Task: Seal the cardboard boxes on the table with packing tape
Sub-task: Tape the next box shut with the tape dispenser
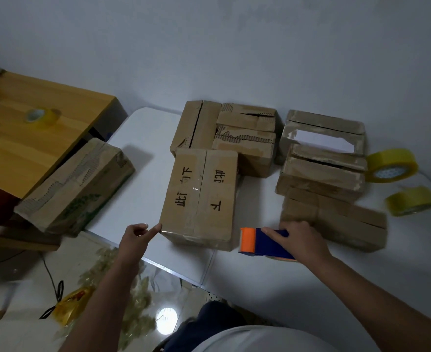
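Note:
A cardboard box with black characters [200,196] lies on the white table [138,153], clear tape along its centre seam. My left hand [138,236] pinches the box's near left corner. My right hand [298,240] grips a blue and orange tape dispenser [262,241], which rests on the table just right of that box. Behind stand several more boxes: a cluster [224,133] at the back and a stack [323,158] at the right with open seams. A flat box [336,222] lies beside my right hand.
Two yellow tape rolls [392,165] [412,200] sit at the table's right edge. A box [74,186] leans off the table's left side against a wooden desk [31,138] that carries more tape rolls [43,115]. Plastic scraps and a yellow bag [74,301] litter the floor.

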Available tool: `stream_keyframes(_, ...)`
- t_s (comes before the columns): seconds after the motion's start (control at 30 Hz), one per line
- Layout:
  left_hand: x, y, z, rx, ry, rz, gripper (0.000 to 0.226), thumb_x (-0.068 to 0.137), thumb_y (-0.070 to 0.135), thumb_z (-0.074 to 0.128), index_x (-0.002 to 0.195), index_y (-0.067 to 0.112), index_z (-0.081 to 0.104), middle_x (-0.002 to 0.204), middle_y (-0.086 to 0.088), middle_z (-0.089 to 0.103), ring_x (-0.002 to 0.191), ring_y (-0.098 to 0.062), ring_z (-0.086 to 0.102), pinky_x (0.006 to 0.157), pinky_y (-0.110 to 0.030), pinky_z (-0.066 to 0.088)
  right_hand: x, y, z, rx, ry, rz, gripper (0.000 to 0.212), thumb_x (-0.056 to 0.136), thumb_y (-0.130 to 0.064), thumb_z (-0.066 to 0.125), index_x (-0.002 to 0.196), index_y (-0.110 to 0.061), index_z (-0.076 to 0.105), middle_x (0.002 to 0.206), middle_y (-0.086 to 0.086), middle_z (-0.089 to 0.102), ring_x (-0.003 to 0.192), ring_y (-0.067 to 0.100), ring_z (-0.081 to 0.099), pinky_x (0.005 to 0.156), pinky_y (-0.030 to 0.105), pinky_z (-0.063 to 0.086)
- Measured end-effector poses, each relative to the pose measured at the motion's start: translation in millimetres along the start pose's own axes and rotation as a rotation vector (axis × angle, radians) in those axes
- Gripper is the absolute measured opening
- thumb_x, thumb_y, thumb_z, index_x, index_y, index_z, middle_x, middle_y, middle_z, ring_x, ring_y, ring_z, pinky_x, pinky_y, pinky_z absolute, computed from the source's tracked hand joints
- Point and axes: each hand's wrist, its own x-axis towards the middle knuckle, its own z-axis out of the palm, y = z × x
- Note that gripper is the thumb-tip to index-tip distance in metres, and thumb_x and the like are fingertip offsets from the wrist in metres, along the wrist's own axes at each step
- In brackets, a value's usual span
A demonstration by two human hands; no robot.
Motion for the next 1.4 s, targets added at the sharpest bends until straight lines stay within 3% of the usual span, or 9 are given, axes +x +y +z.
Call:
stream_keyframes(0.23,7,-8,-8,0.038,-0.080,-0.027,0.051,0.082,0.050,0.074,0.114,0.015,0.055,0.109,-0.006,0.060,0.102,-0.024,0.058,0.081,-0.035,0.045,-1,-1,-3,-0.011,-0.009,0.003,0.063,0.083,-0.076,0.032,0.081,-0.020,0.061,0.074,-0.003,0.066,0.062,0.006,0.060,0.061,0.023,0.053)
stream_keyframes(0.37,9,-16,-22,0.197,0.053,0.019,0.050,0.094,0.046,0.060,0.129,0.010,0.053,0.123,-0.013,0.059,0.107,-0.028,0.058,0.088,-0.043,0.048,-3,0,-5,-0.040,0.011,0.018,0.058,0.085,-0.074,0.037,0.075,-0.020,0.058,0.068,-0.004,0.062,0.058,0.006,0.058,0.058,0.023,0.050)
stream_keyframes(0.53,-2,12,3,0.651,0.301,0.656,0.042,0.098,0.030,0.057,0.137,0.014,0.052,0.143,-0.014,0.049,0.129,-0.034,0.048,0.105,-0.054,0.040,-6,2,-4,-0.017,0.006,0.033,0.063,0.080,-0.077,0.030,0.072,-0.021,0.056,0.065,-0.005,0.061,0.057,0.006,0.058,0.060,0.025,0.052)
stream_keyframes(0.6,-20,39,38,0.655,0.031,0.884,0.046,0.102,0.045,0.040,0.144,0.029,0.044,0.152,-0.005,0.043,0.140,-0.029,0.038,0.113,-0.051,0.032,-6,1,-2,-0.002,0.011,0.028,0.070,0.075,-0.082,0.025,0.071,-0.020,0.057,0.064,-0.004,0.062,0.056,0.007,0.059,0.060,0.027,0.053)
stream_keyframes(0.67,-28,46,73,0.921,-0.258,1.101,0.057,0.102,0.059,0.012,0.155,0.041,0.017,0.166,0.006,0.011,0.153,-0.020,0.005,0.122,-0.048,0.006,-6,2,-1,0.018,0.024,0.021,0.076,0.070,-0.085,0.021,0.068,-0.019,0.058,0.061,-0.002,0.061,0.054,0.009,0.059,0.059,0.030,0.054)
stream_keyframes(0.7,-25,43,86,1.037,-0.337,1.180,0.057,0.101,0.061,0.008,0.155,0.042,0.008,0.166,0.010,-0.001,0.153,-0.017,-0.008,0.122,-0.047,-0.004,-5,4,-2,0.024,0.029,0.020,0.078,0.069,-0.086,0.020,0.068,-0.018,0.058,0.060,-0.002,0.060,0.053,0.009,0.058,0.058,0.031,0.054)
stream_keyframes(0.77,-12,29,100,1.188,-0.375,1.283,0.058,0.103,0.060,0.013,0.156,0.039,0.008,0.166,0.008,-0.004,0.153,-0.019,-0.010,0.122,-0.051,-0.001,-6,8,-2,0.030,0.030,0.023,0.078,0.069,-0.087,0.020,0.067,-0.018,0.057,0.059,-0.002,0.060,0.052,0.009,0.058,0.057,0.031,0.053)
stream_keyframes(0.87,0,16,104,1.287,-0.300,1.321,0.059,0.104,0.057,0.021,0.158,0.034,0.014,0.166,0.003,0.007,0.153,-0.024,0.000,0.118,-0.055,0.016,-10,14,-3,0.076,0.018,0.028,0.078,0.070,-0.087,0.023,0.069,-0.017,0.059,0.060,-0.002,0.061,0.053,0.009,0.058,0.057,0.030,0.051)
stream_keyframes(1.4,3,15,104,1.255,-0.334,1.328,0.058,0.104,0.056,0.018,0.157,0.034,0.017,0.166,0.003,0.013,0.153,-0.025,0.008,0.117,-0.058,0.019,-20,26,-19,0.078,0.026,-0.072,0.048,0.087,-0.069,0.043,0.070,-0.025,0.055,0.063,-0.008,0.058,0.056,0.004,0.054,0.050,0.016,0.031)
